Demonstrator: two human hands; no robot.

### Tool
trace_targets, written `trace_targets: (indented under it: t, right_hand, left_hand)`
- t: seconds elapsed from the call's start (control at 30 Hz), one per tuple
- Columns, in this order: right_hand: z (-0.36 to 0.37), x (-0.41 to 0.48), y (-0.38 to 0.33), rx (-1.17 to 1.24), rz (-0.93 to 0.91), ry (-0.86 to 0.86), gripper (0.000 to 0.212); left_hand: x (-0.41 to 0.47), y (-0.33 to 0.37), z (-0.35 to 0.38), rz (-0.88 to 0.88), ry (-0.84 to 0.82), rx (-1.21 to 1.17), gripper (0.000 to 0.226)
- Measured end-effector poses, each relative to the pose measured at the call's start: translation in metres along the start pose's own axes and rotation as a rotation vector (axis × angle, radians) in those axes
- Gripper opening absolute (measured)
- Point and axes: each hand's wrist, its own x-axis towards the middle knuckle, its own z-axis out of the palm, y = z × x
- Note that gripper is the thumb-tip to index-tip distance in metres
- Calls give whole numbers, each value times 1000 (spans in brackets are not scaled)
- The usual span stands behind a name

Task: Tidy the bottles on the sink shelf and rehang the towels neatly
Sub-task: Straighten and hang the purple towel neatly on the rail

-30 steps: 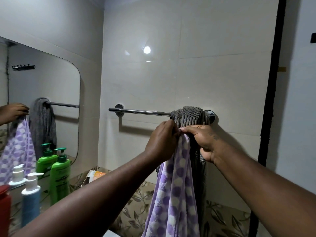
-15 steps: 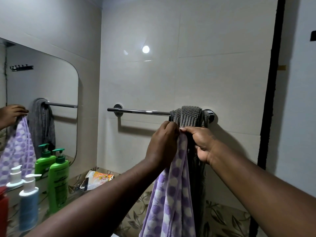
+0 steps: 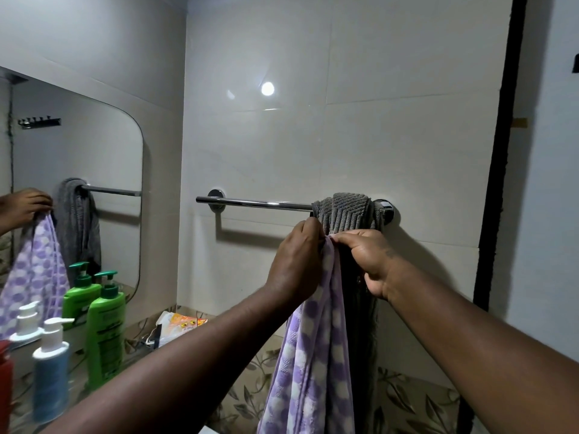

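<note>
A purple and white checked towel [image 3: 313, 355] hangs down from both my hands, bunched at its top edge. My left hand [image 3: 296, 264] and my right hand [image 3: 369, 261] pinch that edge side by side, just below the chrome towel rail [image 3: 253, 203]. A grey ribbed towel [image 3: 347, 213] is bunched over the rail's right end, directly behind my fingers. On the shelf at the left stand a green pump bottle [image 3: 105, 333] and a blue pump bottle [image 3: 50, 377] with a white pump.
A mirror [image 3: 103, 151] on the left wall reflects the towels and bottles. A red container [image 3: 4, 380] sits at the left edge. A crumpled orange and white packet [image 3: 177, 327] lies at the shelf's far corner. A black door frame [image 3: 501, 183] runs down the right.
Both hands have risen a little with the purple towel, closer to the rail. The grey towel has not moved.
</note>
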Motion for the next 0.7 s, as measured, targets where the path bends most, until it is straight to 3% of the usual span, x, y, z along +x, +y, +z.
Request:
trace_targets:
  t: [0.1, 0.2, 0.3, 0.5, 0.6, 0.7]
  right_hand:
    - [1, -2, 1, -24, -25, -44, 22]
    - [4, -5, 0, -160, -125, -18, 8]
    - [1, -2, -6, -361, -204, -5, 11]
    - [-3, 0, -10, -782, -318, 59, 13]
    - [-7, -2, -10, -745, -253, 116, 18]
    - [-6, 0, -13, -513, -66, 71, 23]
  left_hand:
    - [1, -3, 0, 11, -11, 12, 12]
    - [0, -6, 2, 2, -36, 14, 17]
    - [-3, -5, 6, -15, -36, -43, 21]
    - [-10, -3, 15, -269, -215, -245, 10]
    - [-20, -9, 20, -378, -282, -264, 24]
    - [-20, -8, 20, -413, -226, -362, 25]
